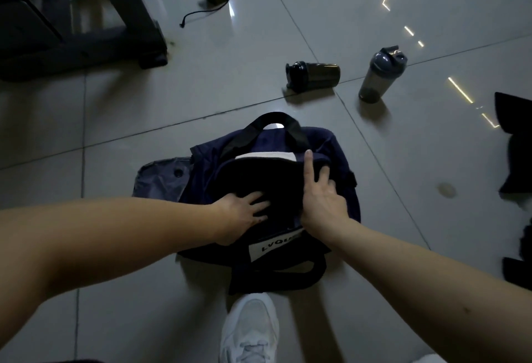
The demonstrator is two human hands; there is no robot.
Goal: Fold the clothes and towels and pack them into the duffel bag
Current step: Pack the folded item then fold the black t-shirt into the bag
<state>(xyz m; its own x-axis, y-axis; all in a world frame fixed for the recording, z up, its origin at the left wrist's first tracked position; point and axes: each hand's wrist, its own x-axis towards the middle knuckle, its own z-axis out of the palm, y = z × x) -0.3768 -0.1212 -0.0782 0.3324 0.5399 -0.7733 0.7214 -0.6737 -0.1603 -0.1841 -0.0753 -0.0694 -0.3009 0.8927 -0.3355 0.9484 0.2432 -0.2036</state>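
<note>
Head view: duffel bag (pixel 201 178) on floor (pixel 115 120). I see left hand (pixel 244 210) flat, open, pressing black garment (pixel 259 178) in its mouth; right hand (pixel 322 198) open at the rim, index finger extended.

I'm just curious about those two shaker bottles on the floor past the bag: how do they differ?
The black-lidded bottle lies on its side, while the grey-lidded bottle stands upright. The lying one has a black lid and a darker, brownish body; the standing one has a grey lid with its flip cap raised and a smoky grey body. The lying one is nearer the duffel bag. Both are translucent shakers resting on the tiled floor, untouched by either hand.
</note>
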